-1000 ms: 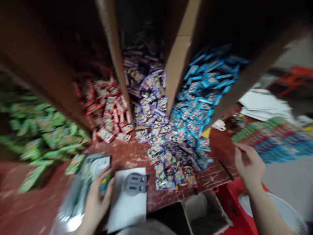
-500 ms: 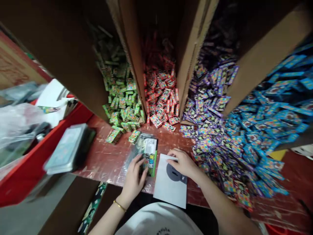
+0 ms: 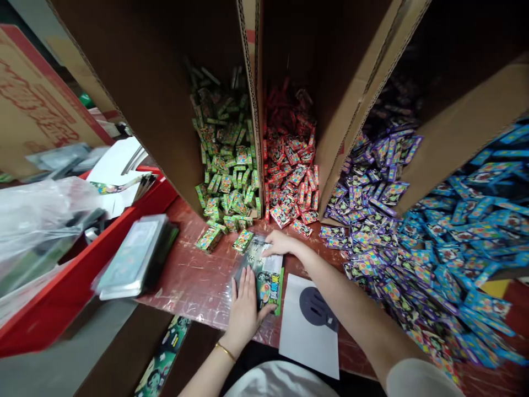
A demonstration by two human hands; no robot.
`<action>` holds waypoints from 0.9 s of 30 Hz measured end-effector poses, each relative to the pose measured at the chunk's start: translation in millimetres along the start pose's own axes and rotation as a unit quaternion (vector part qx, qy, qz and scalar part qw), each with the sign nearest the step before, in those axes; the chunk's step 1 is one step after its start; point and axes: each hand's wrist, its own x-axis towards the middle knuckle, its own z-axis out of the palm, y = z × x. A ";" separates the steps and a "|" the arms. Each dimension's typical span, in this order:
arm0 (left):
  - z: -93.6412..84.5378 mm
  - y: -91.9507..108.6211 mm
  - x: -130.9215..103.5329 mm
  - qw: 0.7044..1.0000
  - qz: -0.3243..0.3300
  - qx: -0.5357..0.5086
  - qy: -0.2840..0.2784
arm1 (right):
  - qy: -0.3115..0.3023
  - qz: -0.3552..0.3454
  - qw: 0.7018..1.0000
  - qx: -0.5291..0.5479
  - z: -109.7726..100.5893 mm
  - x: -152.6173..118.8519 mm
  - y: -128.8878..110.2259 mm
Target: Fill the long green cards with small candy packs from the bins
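The left hand (image 3: 244, 300) lies palm down, its fingers nearly straight and pointing to the far side, thumb spread to the right, on a flat clear plastic bag with a green-edged printed card (image 3: 266, 281). It presses on the bag rather than gripping it; a thin gold-coloured bracelet (image 3: 225, 352) circles the wrist. The right forearm reaches in from the near right, slanting to the far left over a white sheet with a dark round print (image 3: 309, 339). The right hand (image 3: 281, 244) is bent over the bag's far edge, fingers curled; whether they pinch the plastic cannot be told. The bag lies on the dark red tabletop (image 3: 190, 281), left of the sheet. On the far side, tall brown cardboard dividers separate small green packets (image 3: 227, 182), red packets (image 3: 291, 176), purple packets (image 3: 372, 193) and blue packets (image 3: 454, 220), left to right.
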 end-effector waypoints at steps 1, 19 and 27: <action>-7.4 3.0 4.9 1.000 -0.006 -0.008 0.006 | -0.007 -0.007 1.000 0.012 -0.4 -9.4 -4.3; -88.9 61.8 18.2 0.982 0.069 -0.169 -0.056 | 0.231 -0.004 0.928 0.291 51.4 -181.0 -24.8; -102.8 78.8 18.4 0.950 0.151 -0.220 -0.165 | 0.281 -0.125 0.949 -0.074 24.3 -228.2 -34.0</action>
